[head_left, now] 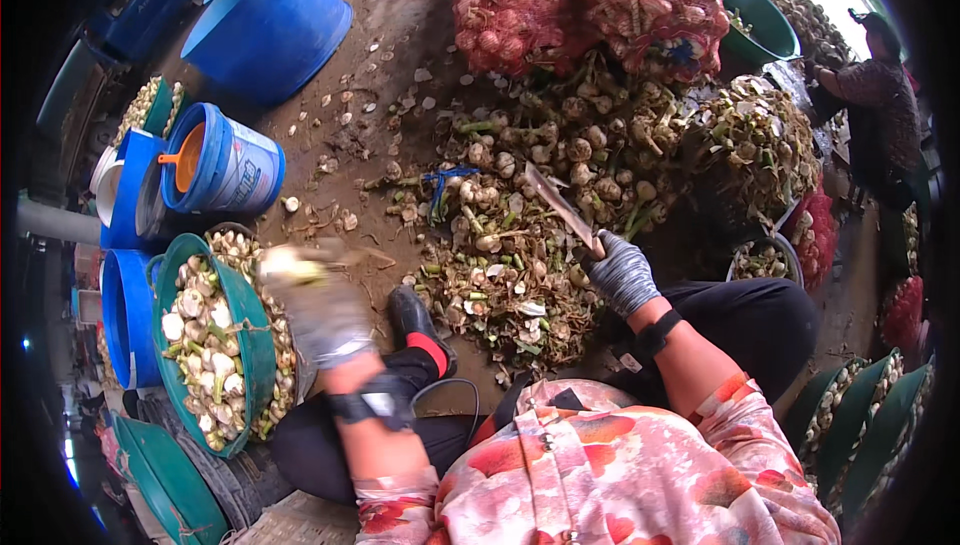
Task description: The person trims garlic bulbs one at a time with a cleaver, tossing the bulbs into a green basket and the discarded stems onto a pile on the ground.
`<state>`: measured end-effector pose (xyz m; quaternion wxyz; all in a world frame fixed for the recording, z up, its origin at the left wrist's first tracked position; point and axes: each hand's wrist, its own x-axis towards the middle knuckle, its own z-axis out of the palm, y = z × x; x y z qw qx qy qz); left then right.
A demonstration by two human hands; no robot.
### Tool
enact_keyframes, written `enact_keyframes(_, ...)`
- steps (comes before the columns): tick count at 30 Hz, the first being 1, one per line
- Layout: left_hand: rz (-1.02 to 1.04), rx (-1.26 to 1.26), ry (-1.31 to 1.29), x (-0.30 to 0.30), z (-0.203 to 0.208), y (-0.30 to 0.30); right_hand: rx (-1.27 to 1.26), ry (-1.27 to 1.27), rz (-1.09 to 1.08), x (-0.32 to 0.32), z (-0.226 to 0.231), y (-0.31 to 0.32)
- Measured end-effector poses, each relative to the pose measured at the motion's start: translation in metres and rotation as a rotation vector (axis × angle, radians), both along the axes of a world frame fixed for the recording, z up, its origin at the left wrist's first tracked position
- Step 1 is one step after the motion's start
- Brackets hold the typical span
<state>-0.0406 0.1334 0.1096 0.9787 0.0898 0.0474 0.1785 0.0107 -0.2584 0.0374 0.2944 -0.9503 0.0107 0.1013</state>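
My right hand, in a grey glove, is closed round the wooden handle of a knife. Its blade points up and left over a heap of garlic with stems, leaves and loose trimmings. My left hand, also gloved, is smeared by motion beside the green tub. At its fingertips shows a pale, blurred garlic bulb with a stem-like streak to its right; the fingers' exact grip is hard to make out. Trimmed white garlic bulbs fill the tub.
Blue buckets stand at the left, one holding an orange scoop. A large blue tub is behind them. Red net sacks of garlic lie at the far side. Another person is at the far right. Green containers stand near right.
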Motion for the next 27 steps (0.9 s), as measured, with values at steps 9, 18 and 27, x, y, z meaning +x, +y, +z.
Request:
enact_keyframes(9,0.366,0.665,0.362,0.07,-0.027,0.037,0.234,0.107,-0.087,0.02,-0.006,0.021)
enact_keyframes(18,-0.412,0.867,1.117,0.114,-0.307,-0.108,0.244,0.246,-0.047,0.025,0.008,0.033)
enact_keyframes(27,-0.459,0.493,0.98,0.108,-0.257,-0.103,0.187,0.255,0.07,0.027,-0.01,0.038)
